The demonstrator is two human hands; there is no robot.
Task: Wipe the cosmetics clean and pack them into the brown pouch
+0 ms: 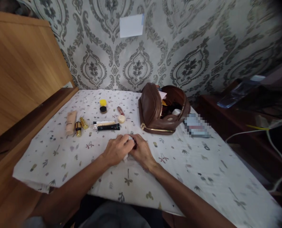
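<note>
At the middle of the cloth-covered table, my left hand (117, 148) and my right hand (142, 151) meet. Fingers of the left are closed on a white tissue (126, 157), which shows below and between the hands. A small dark item (134, 144) sits in the closed fingers of my right hand, against the tissue; its shape is mostly hidden. Beyond the hands lie a black tube (108, 127), brushes (105, 122), a round cream-coloured item (121, 119) and a small lip tube (120, 110).
An open brown bag (151, 106) holding cosmetics stands behind, to the right, near a blurred flat item (196, 125). A beige tube (70, 123), gold-and-black bottle (78, 129), gold tube (84, 123), black-lidded jar (103, 110) and yellow item (103, 102) stand left. Wooden panel (26, 63) at left.
</note>
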